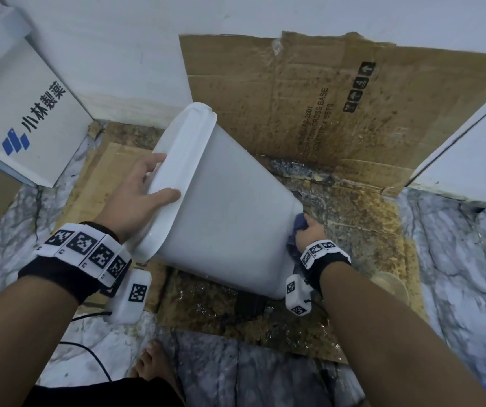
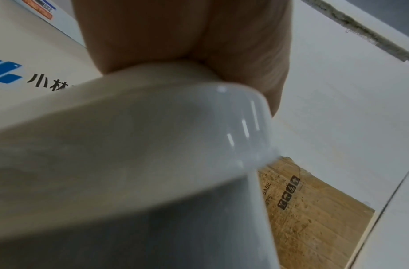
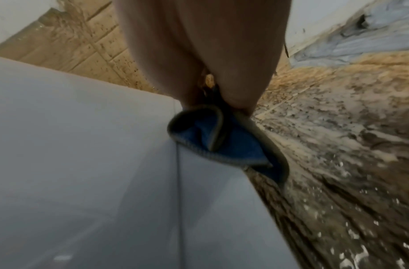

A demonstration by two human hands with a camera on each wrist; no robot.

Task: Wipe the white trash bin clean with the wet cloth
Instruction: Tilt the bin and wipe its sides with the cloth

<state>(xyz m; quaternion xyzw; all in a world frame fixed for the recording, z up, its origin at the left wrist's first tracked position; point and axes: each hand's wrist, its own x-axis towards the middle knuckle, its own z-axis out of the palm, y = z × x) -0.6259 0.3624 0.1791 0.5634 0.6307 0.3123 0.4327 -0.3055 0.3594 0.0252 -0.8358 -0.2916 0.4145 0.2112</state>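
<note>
The white trash bin (image 1: 224, 207) is tipped over, its rim toward the upper left and its base toward the lower right, above wet cardboard. My left hand (image 1: 140, 195) grips the rim, thumb on the outside and fingers hidden behind it; the left wrist view shows the rim (image 2: 153, 127) under my hand (image 2: 187, 36). My right hand (image 1: 309, 233) holds a bunched blue cloth (image 1: 297, 224) against the bin's bottom edge. In the right wrist view the cloth (image 3: 222, 140) sits pressed at the corner of the bin (image 3: 83, 163), pinched by my right hand (image 3: 199, 54).
Stained, wet cardboard (image 1: 309, 98) covers the floor and leans on the white wall behind. A white box with blue logo (image 1: 21, 113) stands at left, a white panel (image 1: 470, 154) at right. Marble floor (image 1: 456, 259) surrounds it. My bare foot (image 1: 153, 365) and a black cable (image 1: 95, 356) lie near.
</note>
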